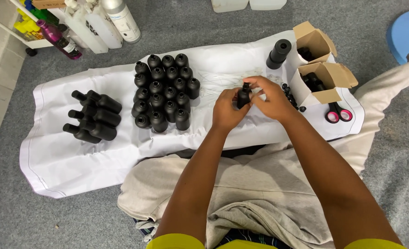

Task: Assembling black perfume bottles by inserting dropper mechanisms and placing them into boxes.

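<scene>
My left hand (226, 109) grips a small black bottle (244, 96) by its body, upright above a white sheet (121, 157). The fingers of my right hand (273, 97) are pinched at the bottle's neck and cap. Left of my hands stand several upright black bottles (165, 92) in a tight cluster. Farther left lie several black bottles on their sides (95, 116). Small black caps (291, 97) are scattered just right of my right hand.
Two open cardboard boxes (322, 76) with black parts sit at the right, a black cylinder (278, 53) beside them, and pink-handled scissors (337, 112) below. White jugs and a purple bottle (59, 39) stand at the top left on grey carpet. A blue round object (408, 32) lies top right.
</scene>
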